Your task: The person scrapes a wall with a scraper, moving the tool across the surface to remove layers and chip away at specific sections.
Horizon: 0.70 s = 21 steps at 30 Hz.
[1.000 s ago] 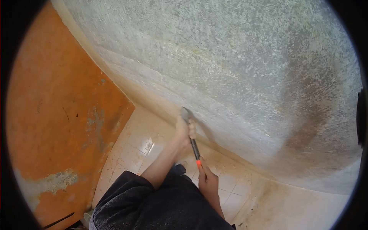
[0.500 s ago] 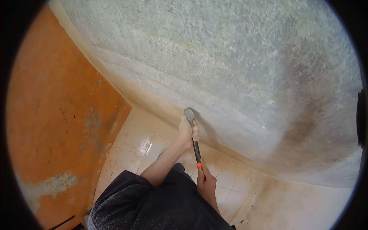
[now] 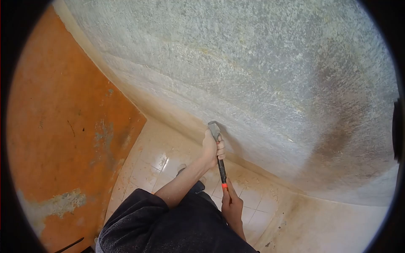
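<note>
A scraper with a flat grey metal head [image 3: 214,127] and a long dark handle [image 3: 222,169] lies against the lower part of the rough grey-white wall [image 3: 236,84]. My left hand [image 3: 211,146] wraps around the handle just below the head. Lower down, by an orange-red band [image 3: 224,185], my right hand [image 3: 232,205] grips the end of the handle. The wall surface around the scraper looks whitish and streaked.
An orange wall [image 3: 55,126] with patches of peeled paint stands on the left. Pale floor tiles [image 3: 145,170] with scattered dust and crumbs lie below. A tan strip [image 3: 253,170] runs along the wall's foot. A thin dark rod [image 3: 69,245] shows at bottom left.
Both hands and the scraper have shifted slightly right and down in the view. The grip on the scraper looks the same.
</note>
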Each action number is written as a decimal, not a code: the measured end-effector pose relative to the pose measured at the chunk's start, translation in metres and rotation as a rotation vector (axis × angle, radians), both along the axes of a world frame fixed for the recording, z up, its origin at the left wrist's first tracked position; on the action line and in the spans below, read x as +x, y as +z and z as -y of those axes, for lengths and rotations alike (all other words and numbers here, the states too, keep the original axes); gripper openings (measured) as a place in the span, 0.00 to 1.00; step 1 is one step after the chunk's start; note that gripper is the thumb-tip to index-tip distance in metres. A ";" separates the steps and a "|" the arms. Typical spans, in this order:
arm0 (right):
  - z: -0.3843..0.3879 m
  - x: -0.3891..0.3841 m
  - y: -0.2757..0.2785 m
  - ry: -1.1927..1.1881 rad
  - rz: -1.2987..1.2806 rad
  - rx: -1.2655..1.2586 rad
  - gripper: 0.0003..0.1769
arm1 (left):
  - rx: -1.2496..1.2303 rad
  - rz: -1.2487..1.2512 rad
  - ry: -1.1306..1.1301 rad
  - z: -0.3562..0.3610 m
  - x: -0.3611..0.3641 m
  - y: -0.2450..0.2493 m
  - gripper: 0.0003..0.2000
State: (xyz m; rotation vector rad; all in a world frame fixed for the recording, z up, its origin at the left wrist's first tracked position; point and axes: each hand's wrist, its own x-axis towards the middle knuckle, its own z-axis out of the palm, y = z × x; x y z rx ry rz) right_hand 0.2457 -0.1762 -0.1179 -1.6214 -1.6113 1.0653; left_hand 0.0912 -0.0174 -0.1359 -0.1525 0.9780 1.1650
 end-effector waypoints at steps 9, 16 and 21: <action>0.005 0.000 -0.006 -0.009 -0.015 -0.034 0.22 | 0.034 0.051 -0.058 0.006 0.004 0.006 0.20; -0.012 -0.011 0.005 0.075 0.015 -0.045 0.22 | -0.032 0.016 0.061 -0.005 -0.015 -0.008 0.18; -0.014 -0.010 -0.005 0.030 0.012 -0.086 0.23 | -0.030 0.029 0.039 -0.003 -0.011 -0.008 0.18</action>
